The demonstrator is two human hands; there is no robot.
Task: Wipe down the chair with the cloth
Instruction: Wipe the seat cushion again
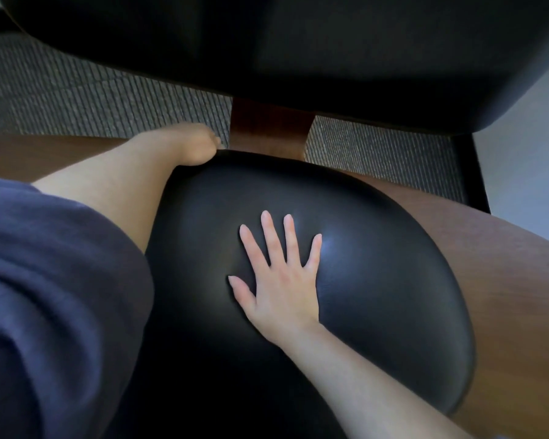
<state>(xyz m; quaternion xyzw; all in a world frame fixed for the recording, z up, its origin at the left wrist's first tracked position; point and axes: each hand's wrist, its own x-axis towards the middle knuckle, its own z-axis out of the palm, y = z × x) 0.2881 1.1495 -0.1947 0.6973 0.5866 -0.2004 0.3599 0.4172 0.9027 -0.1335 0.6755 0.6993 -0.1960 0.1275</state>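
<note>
Right hand [282, 280] lies flat at frame centre on the black chair seat [387, 280], fingers spread wide; probably bracing. Left hand [197, 144], upper left of centre, reaches over the seat's far edge; fingers hidden, grip cannot be told. Cloth not visible, perhaps under that hand.

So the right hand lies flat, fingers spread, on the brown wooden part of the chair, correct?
Not quite. In the head view the right hand lies flat, fingers spread, on the black cushion; the brown wood is beside it.
</note>
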